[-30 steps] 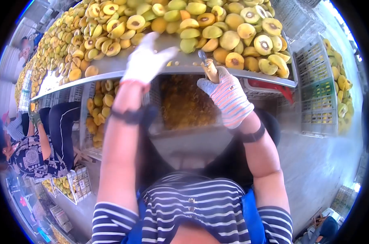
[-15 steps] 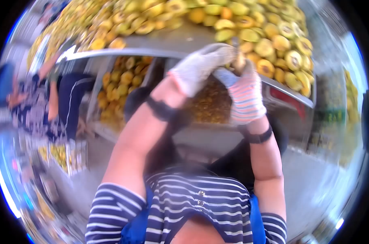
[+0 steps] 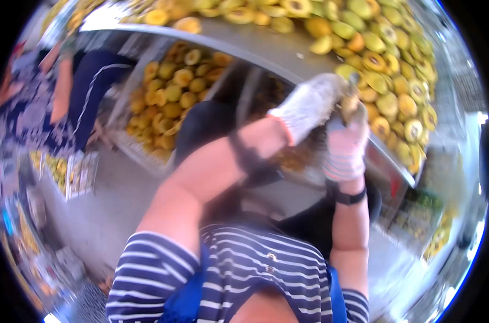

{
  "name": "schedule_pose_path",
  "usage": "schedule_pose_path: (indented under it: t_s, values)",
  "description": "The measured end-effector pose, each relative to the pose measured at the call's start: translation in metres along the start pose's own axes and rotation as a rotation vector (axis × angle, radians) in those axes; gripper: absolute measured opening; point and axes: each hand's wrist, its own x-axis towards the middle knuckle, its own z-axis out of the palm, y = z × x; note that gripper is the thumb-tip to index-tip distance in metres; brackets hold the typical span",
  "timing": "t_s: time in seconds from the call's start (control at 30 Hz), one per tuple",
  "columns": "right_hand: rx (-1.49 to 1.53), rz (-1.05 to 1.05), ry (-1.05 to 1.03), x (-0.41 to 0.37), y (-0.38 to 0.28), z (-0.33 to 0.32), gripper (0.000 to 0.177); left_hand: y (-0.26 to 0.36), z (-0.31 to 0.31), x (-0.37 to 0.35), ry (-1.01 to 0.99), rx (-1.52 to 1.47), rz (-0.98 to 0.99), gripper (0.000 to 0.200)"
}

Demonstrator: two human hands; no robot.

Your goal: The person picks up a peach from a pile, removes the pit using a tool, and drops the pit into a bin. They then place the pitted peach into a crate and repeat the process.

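Right hand (image 3: 346, 144) clamped on a tan-handled tool (image 3: 350, 106), tip blurred. Left hand (image 3: 315, 102) beside it: palm hidden, can't tell its grip.

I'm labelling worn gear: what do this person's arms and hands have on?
The left hand wears a whitish glove with a pinkish cuff edge; the right hand, a pale pinkish glove with bluish stripes. Each wrist has a dark band. The short navy sleeves carry white stripes.

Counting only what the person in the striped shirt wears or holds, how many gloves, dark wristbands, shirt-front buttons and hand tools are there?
Gloves: 2
Dark wristbands: 2
Shirt-front buttons: 2
Hand tool: 1
Total: 7
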Motion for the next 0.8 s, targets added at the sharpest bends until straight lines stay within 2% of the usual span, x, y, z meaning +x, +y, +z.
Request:
schedule_pose_path:
  t_s: [0.03,0.07,0.1,0.13,0.17,0.23,0.27,0.33,0.4,0.43,0.47,0.53,0.57,0.63,0.67,0.73,0.77,0.8]
  values:
    - [0.056,0.016,0.005,0.001,0.020,0.009,0.029,0.017,0.015,-0.004,0.160,0.036,-0.089,0.023]
    - [0.080,0.178,-0.069,0.005,0.014,0.003,0.030,0.008,0.000,0.002,0.054,0.591,0.002,0.019]
    - [0.329,0.337,-0.127,0.006,0.001,-0.008,0.030,0.008,-0.003,-0.003,0.098,0.306,0.028,0.021]
    - [0.597,0.475,-0.187,0.009,-0.009,-0.016,0.031,0.027,0.006,-0.005,0.185,-0.265,-0.076,0.028]
    - [0.594,0.475,-0.160,0.005,-0.012,-0.020,0.031,0.034,0.002,-0.005,0.170,-0.249,-0.043,0.034]
    - [0.456,0.328,-0.365,-0.002,-0.015,-0.026,0.032,0.041,-0.004,-0.003,0.151,-0.220,-0.005,0.040]
    - [0.228,0.190,-0.400,-0.008,-0.006,-0.020,0.035,0.038,-0.009,-0.003,0.130,-0.249,-0.037,0.044]
    - [0.174,0.149,-0.439,-0.013,-0.008,-0.018,0.039,0.033,-0.006,0.000,0.104,-0.276,-0.081,0.048]
    - [0.132,0.188,-0.436,-0.015,-0.008,-0.017,0.039,0.028,0.002,0.001,0.170,-0.192,-0.027,0.049]
    - [0.093,0.216,-0.440,-0.015,-0.006,-0.017,0.040,0.026,0.003,0.001,0.124,-0.016,0.042,0.045]
    - [0.094,0.219,-0.435,-0.018,0.002,-0.016,0.040,0.025,0.006,0.000,0.119,-0.013,0.039,0.045]
    - [-0.166,-0.404,-0.352,-0.025,0.019,-0.013,0.037,0.023,0.014,-0.002,0.090,0.555,0.277,0.040]
    - [-0.164,-0.396,-0.348,-0.026,0.021,-0.012,0.037,0.023,0.017,-0.001,0.084,0.559,0.270,0.040]
    - [-0.021,-0.083,-0.628,-0.025,0.018,-0.009,0.033,0.024,0.024,0.002,0.306,-0.191,-0.084,0.035]
    - [-0.017,-0.078,-0.626,-0.024,0.011,-0.009,0.033,0.023,0.024,0.002,0.307,-0.187,-0.090,0.035]
    - [0.386,0.320,-0.590,-0.020,-0.003,-0.012,0.025,0.022,0.024,0.002,0.286,-0.084,-0.087,0.035]
    - [0.387,0.323,-0.591,-0.025,0.005,-0.006,0.025,0.023,0.025,0.002,0.288,-0.084,-0.090,0.035]
    - [0.454,0.145,-0.525,-0.033,0.021,0.005,0.020,0.025,0.026,0.002,0.275,-0.025,-0.109,0.035]
